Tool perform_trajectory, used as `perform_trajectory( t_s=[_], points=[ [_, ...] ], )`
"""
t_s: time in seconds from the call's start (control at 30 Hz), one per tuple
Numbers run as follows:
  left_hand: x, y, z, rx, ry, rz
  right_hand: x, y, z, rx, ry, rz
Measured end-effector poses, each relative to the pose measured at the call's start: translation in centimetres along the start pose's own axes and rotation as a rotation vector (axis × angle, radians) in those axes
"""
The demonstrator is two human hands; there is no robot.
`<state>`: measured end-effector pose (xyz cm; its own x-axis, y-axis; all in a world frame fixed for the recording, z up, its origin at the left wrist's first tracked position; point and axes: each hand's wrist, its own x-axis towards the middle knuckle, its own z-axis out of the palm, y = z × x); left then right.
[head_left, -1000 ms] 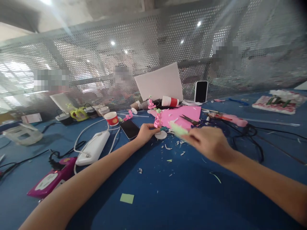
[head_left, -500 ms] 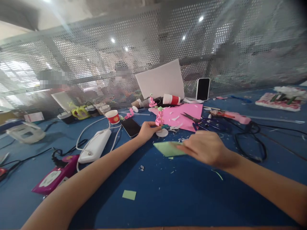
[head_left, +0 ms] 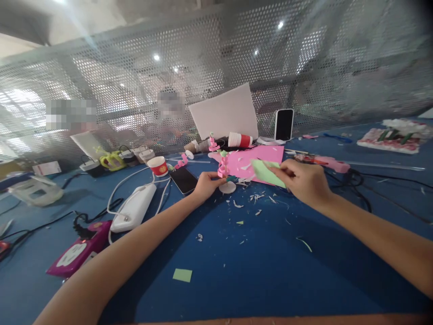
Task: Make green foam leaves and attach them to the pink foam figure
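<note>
My right hand (head_left: 302, 180) pinches a sheet of light green paper (head_left: 265, 173), raised over the right part of a pink sheet (head_left: 241, 158). Farther left, my left hand (head_left: 207, 186) has thumb and forefinger closed at the lower part of a small upright model with a pink paper spiral (head_left: 222, 169) and a green top. The model stands on a round white base (head_left: 228, 188). White paper scraps (head_left: 256, 197) are strewn in front of it. Nearer to me lies a small green paper rectangle (head_left: 182, 275).
A black phone (head_left: 183, 179), a red paper cup (head_left: 158, 166) and a white power strip (head_left: 134, 208) lie left. Stacked cups (head_left: 239, 140) lie behind the model. A pink glue gun (head_left: 329, 163) and its cable are at right. A perforated metal screen (head_left: 135, 90) stands behind.
My right hand has lifted the green paper up and away, so its face now shows over the pink sheet. The left hand stays at the model.
</note>
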<state>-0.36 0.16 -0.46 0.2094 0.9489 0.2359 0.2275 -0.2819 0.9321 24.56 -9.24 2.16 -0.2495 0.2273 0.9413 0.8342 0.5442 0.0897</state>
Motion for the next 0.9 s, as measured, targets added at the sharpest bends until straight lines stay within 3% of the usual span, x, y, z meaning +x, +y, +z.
perform_trajectory(
  t_s=[0.07, 0.17, 0.2, 0.23, 0.33, 0.4, 0.57, 0.6, 0.7, 0.77, 0.83, 0.9],
  points=[
    [0.0, 0.0, 0.0, 0.007, -0.008, -0.006, 0.1, -0.4, -0.1, 0.062, -0.036, -0.014],
    [0.0, -0.2, 0.0, 0.012, -0.002, -0.030, 0.4, -2.0, -0.7, 0.226, -0.193, -0.300],
    [0.1, -0.3, 0.0, 0.010, 0.001, -0.028, 0.5, -2.2, -0.8, 0.223, -0.191, -0.348],
    [0.1, -0.4, 0.0, 0.005, 0.003, -0.018, 0.5, -2.0, -0.7, 0.176, -0.157, -0.337],
    [0.2, -0.3, -0.1, 0.006, 0.000, 0.013, 0.3, -0.6, -0.3, -0.057, 0.005, -0.113],
    [0.1, -0.1, -0.1, 0.007, -0.005, 0.021, 0.3, -0.4, -0.3, -0.090, 0.033, -0.054],
    [0.0, 0.0, 0.0, -0.004, -0.004, 0.001, 0.7, -2.5, -1.1, 0.167, -0.183, -0.374],
    [0.0, -0.1, 0.0, 0.003, -0.001, 0.003, 0.7, -2.4, -1.0, 0.155, -0.166, -0.372],
    [0.1, -0.2, -0.1, 0.012, -0.003, 0.019, 0.4, -0.6, -0.3, -0.003, -0.016, -0.162],
    [0.1, -0.2, -0.1, -0.004, -0.010, 0.021, 0.3, 0.0, 0.0, -0.037, 0.013, -0.081],
    [0.1, -0.1, -0.1, -0.021, -0.014, 0.003, 0.3, -0.5, -0.2, 0.035, -0.054, -0.161],
    [0.1, -0.1, 0.0, -0.024, -0.011, -0.014, 0.4, -1.4, -0.4, 0.155, -0.161, -0.329]
  ],
)
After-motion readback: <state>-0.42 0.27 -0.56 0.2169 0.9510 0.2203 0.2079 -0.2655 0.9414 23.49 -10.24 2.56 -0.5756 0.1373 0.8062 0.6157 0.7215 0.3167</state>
